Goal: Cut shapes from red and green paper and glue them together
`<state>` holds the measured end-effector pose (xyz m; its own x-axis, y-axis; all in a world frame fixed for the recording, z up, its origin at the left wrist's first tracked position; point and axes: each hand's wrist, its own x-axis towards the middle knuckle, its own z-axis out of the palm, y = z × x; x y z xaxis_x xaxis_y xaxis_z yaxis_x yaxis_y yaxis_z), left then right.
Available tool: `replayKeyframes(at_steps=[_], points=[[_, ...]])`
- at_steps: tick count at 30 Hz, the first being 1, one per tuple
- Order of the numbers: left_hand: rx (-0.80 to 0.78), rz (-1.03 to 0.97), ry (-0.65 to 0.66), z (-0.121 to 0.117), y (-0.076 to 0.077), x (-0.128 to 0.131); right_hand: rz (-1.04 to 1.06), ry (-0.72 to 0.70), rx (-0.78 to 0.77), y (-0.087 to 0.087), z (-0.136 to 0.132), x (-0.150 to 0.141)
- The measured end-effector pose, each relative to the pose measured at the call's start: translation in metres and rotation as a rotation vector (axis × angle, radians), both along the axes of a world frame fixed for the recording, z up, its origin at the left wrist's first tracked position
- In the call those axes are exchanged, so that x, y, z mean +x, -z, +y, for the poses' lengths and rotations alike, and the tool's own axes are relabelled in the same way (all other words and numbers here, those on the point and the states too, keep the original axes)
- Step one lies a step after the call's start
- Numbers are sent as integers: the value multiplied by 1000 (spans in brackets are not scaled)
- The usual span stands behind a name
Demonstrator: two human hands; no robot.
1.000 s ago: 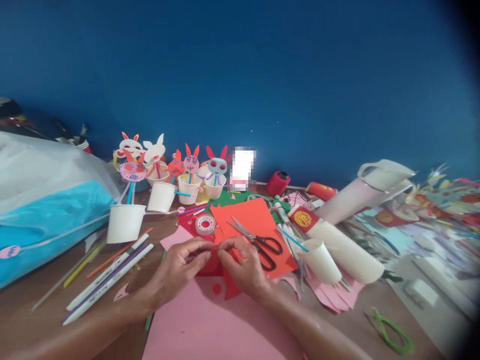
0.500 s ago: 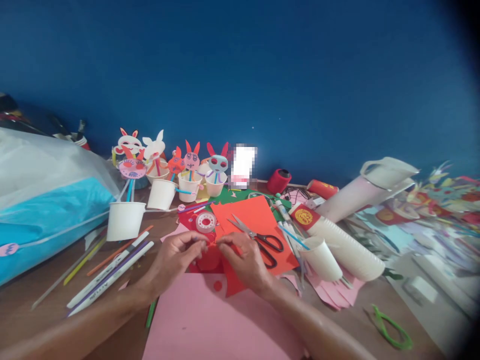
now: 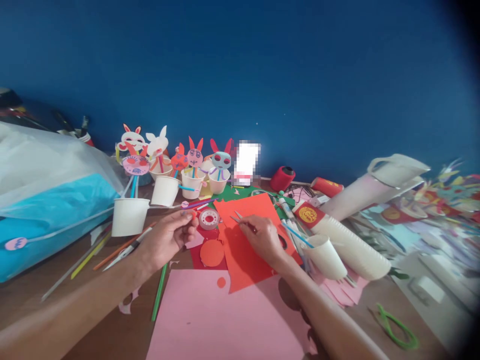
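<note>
In the head view, the left hand (image 3: 174,234) is pinching a small orange piece (image 3: 194,214) by the tape roll (image 3: 209,219), a fingertip hold probably suiting something so little. The right hand (image 3: 262,237) is resting, fingers bent, over the scissors (image 3: 240,218), which are lying on the orange sheet (image 3: 243,260), seemingly for easy reach; I cannot tell whether it is gripping them. Nearer the person, an orange disc (image 3: 212,252) is lying flat, and a small dot (image 3: 221,282) is showing clearly against the pink sheet (image 3: 225,320).

Brown table (image 3: 93,317) bearing a pink sheet (image 3: 225,320), white paper cup (image 3: 130,218), yellow stick (image 3: 90,257), green stick (image 3: 159,293), green loop (image 3: 383,316)
</note>
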<state>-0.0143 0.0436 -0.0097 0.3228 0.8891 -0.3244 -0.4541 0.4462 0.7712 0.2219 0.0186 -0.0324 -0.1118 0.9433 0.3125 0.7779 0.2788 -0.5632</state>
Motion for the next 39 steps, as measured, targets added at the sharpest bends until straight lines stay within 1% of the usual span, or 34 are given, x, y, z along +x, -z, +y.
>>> replayKeyframes(at_steps=[2, 4, 6, 8, 13, 17, 21, 25, 29, 33, 36, 39], points=[[-80, -186, 77, -1, -3, -1, -41, -16, 12, 2, -1, -4], [-114, -346, 153, -3, -8, -1, -75, -20, 34, 5, -1, -6], [-116, -434, 198, -6, -12, 0, -89, -19, 56, 6, -1, -6], [-102, -464, 219, -9, -15, 1, -109, -19, 71, 8, 0, -5], [-62, -441, 251, -12, -15, 1, -162, -16, 91, 8, -1, -5], [-36, -411, 238, -12, -12, 1, -168, -23, 85, 6, -2, -7], [17, -337, 233, -10, -8, 3, -176, -38, 80, 5, -4, -8], [13, -250, 206, -6, -1, 4, -176, -75, 79, 5, -6, -9], [26, -211, 170, -3, 2, 3, -194, -105, 83, 6, -8, -11], [63, -166, 161, -2, 1, 2, -233, -172, 69, 4, -14, -19], [101, -116, 114, -2, -3, -1, -291, -242, 77, 1, -21, -30], [118, -84, 92, -1, -6, -3, -359, -243, 80, -1, -26, -41]])
